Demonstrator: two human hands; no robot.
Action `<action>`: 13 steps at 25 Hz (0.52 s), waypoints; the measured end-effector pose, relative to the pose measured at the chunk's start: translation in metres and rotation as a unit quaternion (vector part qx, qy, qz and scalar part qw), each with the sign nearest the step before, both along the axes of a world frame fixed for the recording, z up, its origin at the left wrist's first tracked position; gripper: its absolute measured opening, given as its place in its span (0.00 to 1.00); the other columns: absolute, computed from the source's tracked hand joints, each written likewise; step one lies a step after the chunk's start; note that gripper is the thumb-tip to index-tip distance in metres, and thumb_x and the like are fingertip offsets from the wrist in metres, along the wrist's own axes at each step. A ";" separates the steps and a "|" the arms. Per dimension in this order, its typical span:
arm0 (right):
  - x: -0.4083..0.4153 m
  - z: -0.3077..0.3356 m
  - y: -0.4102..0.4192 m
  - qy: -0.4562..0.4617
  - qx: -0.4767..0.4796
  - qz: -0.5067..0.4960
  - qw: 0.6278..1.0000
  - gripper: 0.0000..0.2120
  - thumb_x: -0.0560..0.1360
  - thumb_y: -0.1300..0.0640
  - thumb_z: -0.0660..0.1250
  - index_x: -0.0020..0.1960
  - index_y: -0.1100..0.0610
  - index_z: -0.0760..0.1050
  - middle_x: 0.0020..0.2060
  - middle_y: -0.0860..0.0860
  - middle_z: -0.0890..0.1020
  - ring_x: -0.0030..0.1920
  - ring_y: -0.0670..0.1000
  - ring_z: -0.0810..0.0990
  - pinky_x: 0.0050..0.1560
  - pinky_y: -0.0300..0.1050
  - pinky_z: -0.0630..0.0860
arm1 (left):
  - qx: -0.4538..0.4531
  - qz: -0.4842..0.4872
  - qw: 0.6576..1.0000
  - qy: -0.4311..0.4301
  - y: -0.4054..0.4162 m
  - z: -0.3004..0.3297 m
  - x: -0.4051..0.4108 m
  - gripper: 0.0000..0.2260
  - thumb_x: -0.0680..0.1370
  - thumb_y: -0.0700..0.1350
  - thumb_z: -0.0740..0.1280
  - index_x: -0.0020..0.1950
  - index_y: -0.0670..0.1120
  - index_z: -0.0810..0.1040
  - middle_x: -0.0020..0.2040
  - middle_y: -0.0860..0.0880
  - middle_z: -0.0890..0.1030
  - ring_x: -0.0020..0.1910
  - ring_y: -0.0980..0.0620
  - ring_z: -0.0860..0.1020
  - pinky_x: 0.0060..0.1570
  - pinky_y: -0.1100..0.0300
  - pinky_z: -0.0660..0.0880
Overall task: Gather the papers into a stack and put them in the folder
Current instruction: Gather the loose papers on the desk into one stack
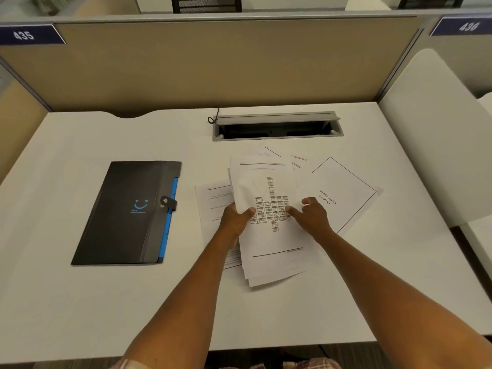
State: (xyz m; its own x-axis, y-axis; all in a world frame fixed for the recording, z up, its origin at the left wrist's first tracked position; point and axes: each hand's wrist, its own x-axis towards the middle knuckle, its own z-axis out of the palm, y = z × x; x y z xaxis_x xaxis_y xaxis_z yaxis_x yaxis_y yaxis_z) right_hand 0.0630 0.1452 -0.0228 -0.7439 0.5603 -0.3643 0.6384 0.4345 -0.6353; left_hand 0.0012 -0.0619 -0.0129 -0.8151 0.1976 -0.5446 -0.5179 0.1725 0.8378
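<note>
The papers (269, 209) lie fanned across the right half of the white table (80, 302), some sheets splayed to the far side and a bordered title page (343, 193) angled off to the right. The left hand (235, 218) has its grip pinched on the left edge of the top chart sheet, thumb on top, likely to steady the pile. The right hand (310, 215) presses its spread fingers flat on the sheets, holding nothing, probably to rake the loose pages inward. The black folder (125, 211) rests shut and snapped, well apart to the left, so gathering seems barely begun.
</note>
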 end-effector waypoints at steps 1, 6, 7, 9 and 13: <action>0.000 0.003 -0.001 0.018 -0.027 -0.015 0.999 0.35 0.70 0.40 0.73 0.67 0.61 0.70 0.60 0.59 0.79 0.62 0.57 0.77 0.59 0.50 0.74 | 0.028 0.000 1.000 -0.003 -0.005 0.002 -0.001 0.20 0.76 0.43 0.72 0.67 0.42 0.76 0.60 0.42 0.82 0.55 0.44 0.81 0.52 0.53 0.79; -0.005 0.015 -0.018 0.048 -0.167 -0.057 0.983 0.32 0.71 0.39 0.72 0.66 0.58 0.71 0.55 0.56 0.82 0.52 0.55 0.81 0.54 0.54 0.80 | 0.150 0.013 0.989 -0.016 -0.033 0.012 -0.010 0.19 0.76 0.40 0.71 0.66 0.40 0.76 0.62 0.40 0.80 0.58 0.45 0.80 0.56 0.54 0.79; -0.006 0.018 -0.022 0.057 -0.224 -0.060 0.971 0.29 0.71 0.41 0.72 0.64 0.59 0.72 0.52 0.58 0.83 0.46 0.54 0.82 0.48 0.51 0.81 | 0.161 0.016 0.987 -0.023 -0.038 0.012 -0.011 0.20 0.76 0.39 0.70 0.67 0.39 0.75 0.63 0.39 0.80 0.60 0.42 0.79 0.62 0.49 0.76; -0.009 0.023 -0.032 0.049 -0.310 -0.039 0.949 0.20 0.72 0.47 0.74 0.57 0.58 0.77 0.47 0.59 0.84 0.38 0.52 0.80 0.39 0.46 0.78 | 0.168 0.026 0.985 -0.036 -0.049 0.010 -0.014 0.20 0.76 0.39 0.70 0.68 0.39 0.75 0.63 0.38 0.79 0.61 0.41 0.78 0.65 0.45 0.73; -0.016 0.015 -0.051 0.028 -0.251 0.002 0.967 0.13 0.71 0.53 0.75 0.53 0.57 0.80 0.46 0.55 0.83 0.40 0.51 0.80 0.42 0.46 0.78 | 0.102 0.058 0.992 -0.045 -0.070 0.003 -0.016 0.18 0.76 0.41 0.71 0.66 0.41 0.76 0.60 0.40 0.82 0.53 0.44 0.81 0.55 0.49 0.78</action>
